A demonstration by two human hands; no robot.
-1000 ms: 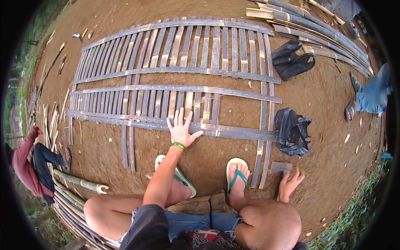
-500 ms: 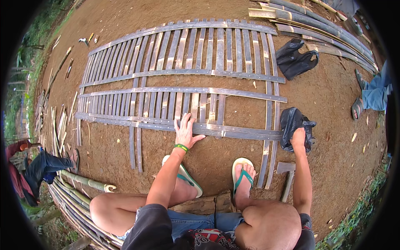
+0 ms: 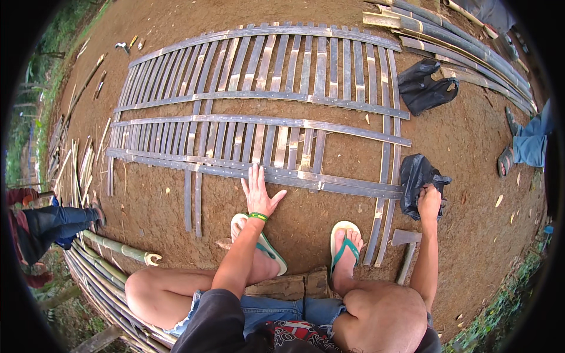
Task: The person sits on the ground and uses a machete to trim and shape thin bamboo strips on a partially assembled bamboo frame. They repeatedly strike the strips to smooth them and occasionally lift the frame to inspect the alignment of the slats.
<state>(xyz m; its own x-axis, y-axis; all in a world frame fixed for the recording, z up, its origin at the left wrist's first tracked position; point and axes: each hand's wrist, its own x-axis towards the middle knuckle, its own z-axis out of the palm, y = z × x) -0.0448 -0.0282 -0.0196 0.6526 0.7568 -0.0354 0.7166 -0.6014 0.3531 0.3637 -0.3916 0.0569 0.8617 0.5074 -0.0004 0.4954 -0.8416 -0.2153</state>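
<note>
My left hand (image 3: 261, 194) is open, its fingers spread, with the fingertips at the near rail of a slatted bamboo panel (image 3: 250, 170). A yellow-green band circles that wrist. Over to the right, my right hand (image 3: 429, 203) is at the mouth of a crumpled black plastic bag (image 3: 415, 176). Its fingers are curled and partly hidden, so what they hold does not show. The bag lies at the right end of the near rail. A second slatted bamboo panel (image 3: 259, 100) lies beyond the first, and long crosswise strips (image 3: 385, 170) run under both.
A hatchet-like tool (image 3: 406, 237) lies by my right forearm. Another black bag (image 3: 428, 88) and split bamboo (image 3: 459, 47) are at the far right; bamboo poles (image 3: 118, 253) lie at left. One person stands left (image 3: 65, 220), another right (image 3: 529, 147). Small tools (image 3: 126, 47) lie far left.
My left hand has drawn back slightly toward me from the slats, fingers now straighter. My right hand has shifted at the bag's mouth, showing more of its fingers. The person at left has moved.
</note>
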